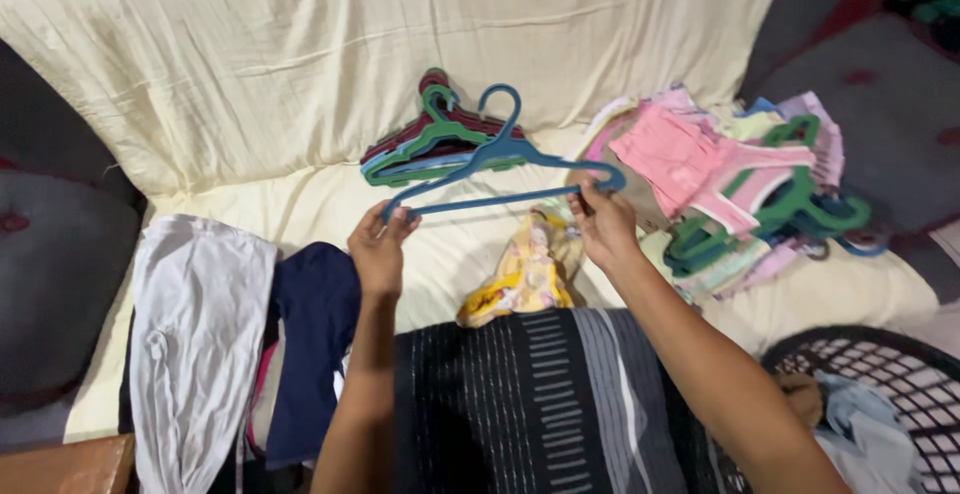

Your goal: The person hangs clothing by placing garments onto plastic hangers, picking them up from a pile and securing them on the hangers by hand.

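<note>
I hold a blue plastic hanger (497, 159) level above a cream-covered couch (250, 74). My left hand (378, 249) pinches its left end. My right hand (603, 222) grips its right end near the curved shoulder. Below the hanger lies a small yellow printed garment (520, 279). A black striped garment (520, 404) lies spread in front of me, under both forearms.
A stack of green, red and blue hangers (430, 139) rests on the couch behind. Pink and pastel clothes on green hangers (740, 194) are piled at right. White cloth (195, 324) and navy cloth (315, 344) lie at left. A dark laundry basket (880, 394) stands at lower right.
</note>
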